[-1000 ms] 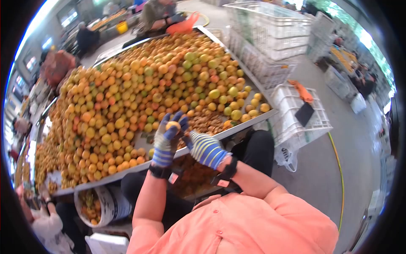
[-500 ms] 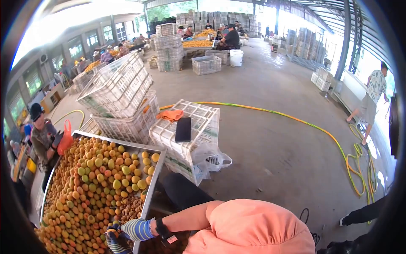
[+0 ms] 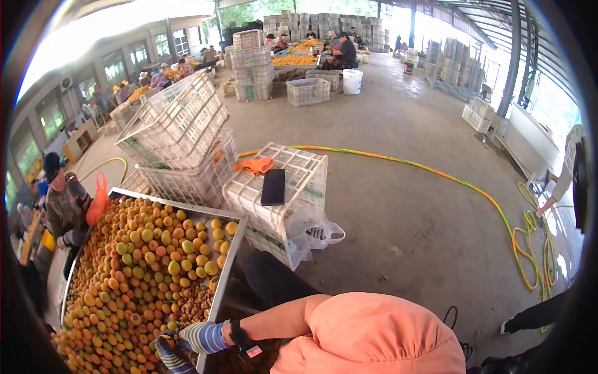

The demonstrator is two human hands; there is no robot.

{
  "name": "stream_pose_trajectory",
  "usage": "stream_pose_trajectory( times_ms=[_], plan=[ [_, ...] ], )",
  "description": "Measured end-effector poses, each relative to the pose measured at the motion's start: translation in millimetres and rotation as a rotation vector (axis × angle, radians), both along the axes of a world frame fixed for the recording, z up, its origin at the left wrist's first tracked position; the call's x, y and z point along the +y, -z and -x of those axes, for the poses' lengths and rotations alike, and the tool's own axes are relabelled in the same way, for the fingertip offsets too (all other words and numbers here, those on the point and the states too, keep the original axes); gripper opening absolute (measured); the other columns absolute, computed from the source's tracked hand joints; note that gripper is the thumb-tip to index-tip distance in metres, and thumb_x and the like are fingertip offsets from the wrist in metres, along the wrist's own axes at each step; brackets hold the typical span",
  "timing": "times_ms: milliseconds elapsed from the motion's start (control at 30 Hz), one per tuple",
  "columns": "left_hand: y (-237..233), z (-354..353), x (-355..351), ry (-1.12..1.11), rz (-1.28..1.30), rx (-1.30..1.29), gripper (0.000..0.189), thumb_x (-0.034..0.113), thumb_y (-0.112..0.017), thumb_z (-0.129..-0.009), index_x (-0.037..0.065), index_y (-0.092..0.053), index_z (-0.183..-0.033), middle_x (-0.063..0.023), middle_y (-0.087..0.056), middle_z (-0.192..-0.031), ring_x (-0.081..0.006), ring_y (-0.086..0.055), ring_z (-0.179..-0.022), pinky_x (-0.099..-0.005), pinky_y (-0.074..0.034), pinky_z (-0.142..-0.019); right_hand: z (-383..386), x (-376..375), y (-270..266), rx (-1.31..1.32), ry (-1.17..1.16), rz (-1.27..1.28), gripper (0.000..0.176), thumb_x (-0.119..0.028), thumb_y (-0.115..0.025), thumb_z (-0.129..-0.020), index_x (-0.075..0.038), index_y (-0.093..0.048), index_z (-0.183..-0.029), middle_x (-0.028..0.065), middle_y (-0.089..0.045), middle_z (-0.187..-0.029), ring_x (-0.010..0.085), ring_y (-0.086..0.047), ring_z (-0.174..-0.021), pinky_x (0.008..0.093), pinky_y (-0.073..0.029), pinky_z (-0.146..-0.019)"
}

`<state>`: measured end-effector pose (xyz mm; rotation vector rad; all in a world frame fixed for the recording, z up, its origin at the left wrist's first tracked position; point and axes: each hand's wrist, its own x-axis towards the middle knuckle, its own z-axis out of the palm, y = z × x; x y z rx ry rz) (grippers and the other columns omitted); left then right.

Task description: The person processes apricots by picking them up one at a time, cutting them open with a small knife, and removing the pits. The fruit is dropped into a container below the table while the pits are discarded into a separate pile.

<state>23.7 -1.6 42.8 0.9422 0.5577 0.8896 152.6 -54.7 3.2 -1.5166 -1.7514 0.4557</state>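
Note:
Both my hands wear striped knit gloves and meet over the near edge of a metal-rimmed tray heaped with yellow-orange and greenish fruit. My right hand, with a dark band on its wrist, has its fingers closed against my left hand. The fingers of my left hand are also drawn together; anything between the two is too small or hidden to make out. Beside them in the tray lies a patch of small brown pieces.
White crates are stacked behind the tray. A phone and an orange cloth lie on another crate. A co-worker stands at the far left near a red bag. A yellow-green hose crosses the floor.
The orange fruit seen between my hands is no longer visible there. The co-worker's hand has lowered from the red bag. At the right, a walking person has bent down toward the hose.

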Motion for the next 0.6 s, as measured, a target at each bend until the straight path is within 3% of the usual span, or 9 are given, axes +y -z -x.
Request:
stream_pose_trajectory(
  times_ms=[100, 133, 333, 400, 433, 467, 533, 567, 600],
  plan=[
    [-31.1, -12.1, -17.5, -0.1, -0.04, 0.209, 0.033, 0.024, -0.043, -0.097, -0.003, -0.057, -0.11, -0.0109, -0.062, -0.106, -0.0243, -0.057, -0.093, -0.0356, -0.045, -0.09, -2.7, -4.7, -13.6, 0.039, 0.038, -0.025, 0.014, -0.015, -0.057, -0.083, -0.002, -0.061, -0.083, 0.0184, -0.06, -0.066, 0.0352, -0.06, -0.06, 0.0421, -0.044, -0.052],
    [5.6, 5.5, 13.4, 0.106, 0.221, -0.028, 0.038, 0.024, -0.04, -0.098, 0.002, -0.048, -0.128, -0.0089, -0.056, -0.118, -0.0235, -0.052, -0.105, -0.04, -0.04, -0.097, -2.4, -3.5, -13.2, 0.043, 0.055, -0.003, 0.014, -0.016, -0.057, -0.083, -0.002, -0.061, -0.083, 0.0184, -0.06, -0.067, 0.0354, -0.06, -0.061, 0.0421, -0.044, -0.053],
    [28.1, 6.3, 14.8, 0.039, 0.28, -0.203, 0.045, 0.039, -0.054, -0.09, 0.003, -0.054, -0.116, -0.0077, -0.058, -0.103, -0.0212, -0.054, -0.093, -0.0338, -0.044, -0.087, 6.7, -1.3, -10.9, 0.119, 0.063, 0.071, 0.014, -0.017, -0.052, -0.086, -0.006, -0.061, -0.086, 0.0179, -0.062, -0.077, 0.0357, -0.062, -0.07, 0.042, -0.048, -0.06],
    [33.7, 3.7, 15.2, -0.014, 0.288, -0.243, 0.048, 0.045, -0.059, -0.087, 0.004, -0.056, -0.112, -0.0073, -0.059, -0.098, -0.0205, -0.055, -0.089, -0.0317, -0.046, -0.084, 7.6, -1.6, -7.4, -0.022, 0.092, 0.106, 0.014, -0.016, -0.051, -0.086, -0.007, -0.062, -0.086, 0.0176, -0.062, -0.076, 0.0356, -0.062, -0.07, 0.0417, -0.048, -0.06],
    [53.1, 6.5, 35.3, 0.14, 0.053, -0.37, 0.041, 0.04, -0.062, -0.086, 0.003, -0.056, -0.103, -0.0037, -0.056, -0.087, -0.0169, -0.052, -0.078, -0.0282, -0.044, -0.074, 8.7, -4.7, -15.5, -0.087, 0.085, 0.131, 0.014, -0.015, -0.051, -0.086, -0.007, -0.062, -0.086, 0.0174, -0.062, -0.076, 0.0355, -0.062, -0.069, 0.0415, -0.048, -0.059],
    [52.1, 4.7, 28.5, -0.098, -0.068, -0.209, 0.037, 0.036, -0.064, -0.085, 0.003, -0.054, -0.101, -0.0014, -0.053, -0.083, -0.0143, -0.048, -0.072, -0.0275, -0.042, -0.067, 10.1, 1.6, -7.5, 0.005, 0.083, 0.166, 0.014, -0.015, -0.052, -0.084, -0.006, -0.062, -0.087, 0.0181, -0.062, -0.075, 0.0354, -0.061, -0.068, 0.0421, -0.048, -0.058],
    [19.4, -1.0, 0.3, -0.23, -0.142, -0.005, 0.046, 0.025, -0.066, -0.084, 0.001, -0.048, -0.119, -0.0047, -0.059, -0.094, -0.0159, -0.057, -0.082, -0.0303, -0.049, -0.072, -3.7, -6.9, -12.1, -0.113, -0.069, -0.072, 0.014, -0.014, -0.054, -0.083, -0.005, -0.062, -0.089, 0.0191, -0.062, -0.074, 0.0349, -0.061, -0.07, 0.0416, -0.047, -0.06],
    [6.6, 0.6, -3.1, -0.216, -0.149, 0.111, 0.054, 0.026, -0.067, -0.084, 0.0, -0.044, -0.126, -0.0079, -0.06, -0.103, -0.0194, -0.06, -0.092, -0.0306, -0.051, -0.076, -5.3, -9.1, -19.8, 0.034, -0.081, -0.111, 0.011, -0.01, -0.059, -0.07, -0.002, -0.06, -0.078, 0.0187, -0.059, -0.07, 0.0371, -0.058, -0.071, 0.0423, -0.046, -0.063],
    [-5.5, -1.7, -11.5, -0.224, -0.127, 0.113, 0.058, 0.029, -0.066, -0.085, 0.0, -0.042, -0.128, -0.0101, -0.06, -0.108, -0.0221, -0.061, -0.096, -0.0299, -0.051, -0.073, -1.4, -7.2, -21.2, 0.155, -0.042, -0.059, 0.011, -0.01, -0.059, -0.072, -0.002, -0.06, -0.079, 0.0202, -0.061, -0.075, 0.0386, -0.059, -0.076, 0.0445, -0.046, -0.066]
  ],
)
